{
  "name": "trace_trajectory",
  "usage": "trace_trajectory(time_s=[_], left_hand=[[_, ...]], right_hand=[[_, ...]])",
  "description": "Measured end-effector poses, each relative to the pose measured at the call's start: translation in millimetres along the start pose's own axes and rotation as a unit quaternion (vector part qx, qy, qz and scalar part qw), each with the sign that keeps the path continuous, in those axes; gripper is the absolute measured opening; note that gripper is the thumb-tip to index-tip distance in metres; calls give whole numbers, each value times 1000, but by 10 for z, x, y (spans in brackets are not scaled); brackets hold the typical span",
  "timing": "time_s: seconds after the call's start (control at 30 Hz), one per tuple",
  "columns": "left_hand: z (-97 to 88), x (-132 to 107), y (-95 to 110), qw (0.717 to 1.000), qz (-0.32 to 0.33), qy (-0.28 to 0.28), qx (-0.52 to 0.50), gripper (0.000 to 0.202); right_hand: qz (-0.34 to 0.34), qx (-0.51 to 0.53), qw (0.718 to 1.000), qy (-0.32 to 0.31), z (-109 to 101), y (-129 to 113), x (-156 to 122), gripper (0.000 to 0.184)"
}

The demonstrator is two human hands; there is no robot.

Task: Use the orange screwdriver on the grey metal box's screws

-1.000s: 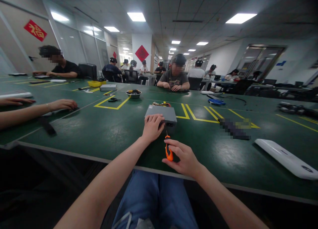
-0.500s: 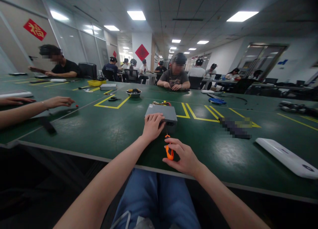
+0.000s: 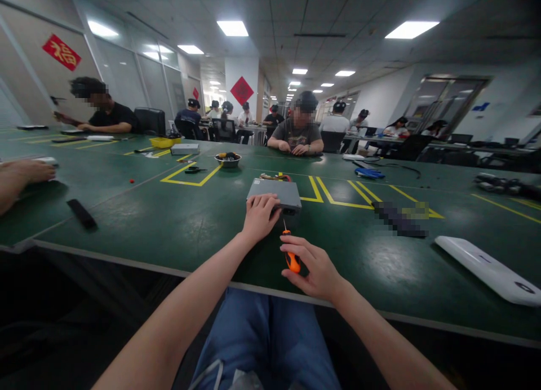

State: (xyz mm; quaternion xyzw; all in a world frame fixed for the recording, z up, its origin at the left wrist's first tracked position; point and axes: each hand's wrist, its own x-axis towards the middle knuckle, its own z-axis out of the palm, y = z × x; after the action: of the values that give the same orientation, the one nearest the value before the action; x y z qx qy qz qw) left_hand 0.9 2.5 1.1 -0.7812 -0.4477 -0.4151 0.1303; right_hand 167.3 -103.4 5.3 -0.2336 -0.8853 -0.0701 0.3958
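A grey metal computer power supply (image 3: 276,191) lies on the green table, with coloured wires bunched at its far side. My left hand (image 3: 261,216) grips its near left part, fingers across the top and thumb at the front face. Between the thumb and fingers of my right hand (image 3: 313,263) is an orange and black screwdriver (image 3: 291,260). Its thin shaft points away from me, toward the socket side of the power supply. The tip appears just short of the box; whether it touches is too small to tell.
A metal bowl (image 3: 228,160) holding tools stands beyond the power supply. To the right lie a long white device (image 3: 486,269) and a blurred-out dark object (image 3: 399,218). A black bar-shaped object (image 3: 81,213) is at left, near a co-worker's hand (image 3: 29,173). Another person (image 3: 298,128) sits opposite.
My right hand and the screwdriver have shifted slightly right, and more of the shaft shows. My left hand stays on the power supply. The co-worker's hands at left have drawn back leftward.
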Motion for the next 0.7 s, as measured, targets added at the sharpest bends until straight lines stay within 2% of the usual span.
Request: trace_trajectory(time_s=[0.1,0.23,0.43,0.7], left_hand=[[-2,-1,-1,1000,1,0,0,17],[-2,-2,0,1000,1,-5,0,17],[4,-1,-2,1000,-1,-3,1,17],[-8,-5,3,1000,5,0,-1,16]], right_hand=[[-20,-24,997,70,-35,19,-57,27],[18,-46,991,125,-66,46,-122,25],[39,-35,991,126,-55,66,-125,25],[34,-40,992,113,-45,71,-122,26]])
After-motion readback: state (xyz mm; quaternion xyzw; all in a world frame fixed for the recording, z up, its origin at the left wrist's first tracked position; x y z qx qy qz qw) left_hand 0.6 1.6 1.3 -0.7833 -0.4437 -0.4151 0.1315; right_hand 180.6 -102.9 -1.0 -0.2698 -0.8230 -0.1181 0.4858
